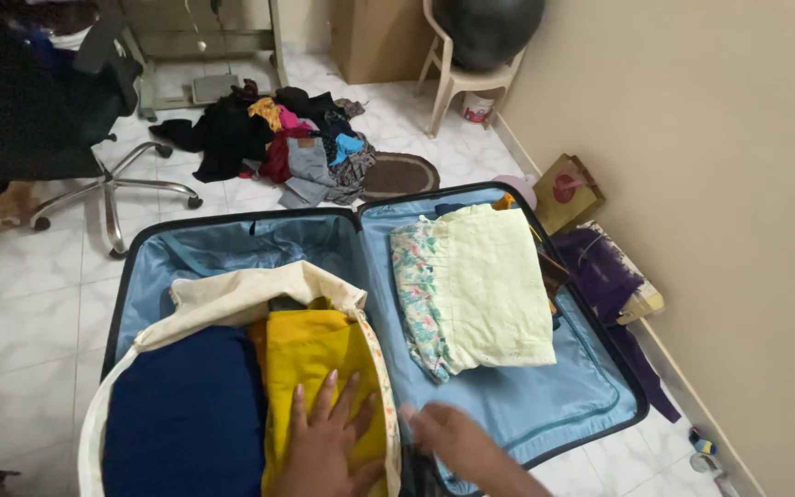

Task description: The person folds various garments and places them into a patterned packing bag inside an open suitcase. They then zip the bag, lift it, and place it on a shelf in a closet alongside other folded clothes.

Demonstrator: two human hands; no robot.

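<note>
An open suitcase (517,405) with blue lining lies on the white tiled floor. Its right half holds a folded pale yellow garment (499,285) on a floral one (416,304). In the left half sits a cream cloth bag (241,294) with a navy blue garment (186,414) and a folded mustard yellow garment (310,359) inside. My left hand (324,442) rests flat on the yellow garment, fingers spread. My right hand (457,442), blurred, hovers at the bag's right edge over the lining; it seems to hold nothing.
A pile of mixed clothes (278,143) and a brown oval mat (399,175) lie beyond the suitcase. An office chair (75,120) stands at the left, a plastic chair (462,74) at the back. A purple cloth (600,267) and paper bag (565,191) lie along the right wall.
</note>
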